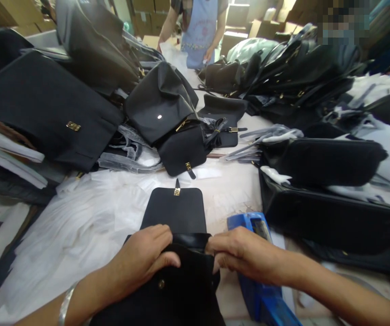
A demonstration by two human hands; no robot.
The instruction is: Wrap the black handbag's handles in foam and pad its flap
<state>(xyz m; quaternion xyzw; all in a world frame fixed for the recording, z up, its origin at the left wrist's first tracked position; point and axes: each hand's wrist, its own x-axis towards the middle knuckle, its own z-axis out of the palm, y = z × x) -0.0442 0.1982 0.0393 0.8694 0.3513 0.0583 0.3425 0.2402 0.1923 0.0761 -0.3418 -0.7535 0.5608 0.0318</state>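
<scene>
A black handbag (181,290) stands right in front of me, its flap (176,210) with a gold clasp (177,192) laid back on the far side. My left hand (149,251) grips the left part of the bag's mouth, thumb over the near edge and fingers curled on the far one. At the right corner of the opening, my right hand (233,249) pinches the rim between thumb and fingers. The bag's inside is mostly hidden. Close behind my right hand lies a blue tape dispenser (251,290).
White tissue sheets (75,226) spread over the left of the table. More black bags (161,104) are piled at the left, back and right. Two black bags (324,160) lie on their sides at the right. A person in a blue apron (199,31) stands across the table.
</scene>
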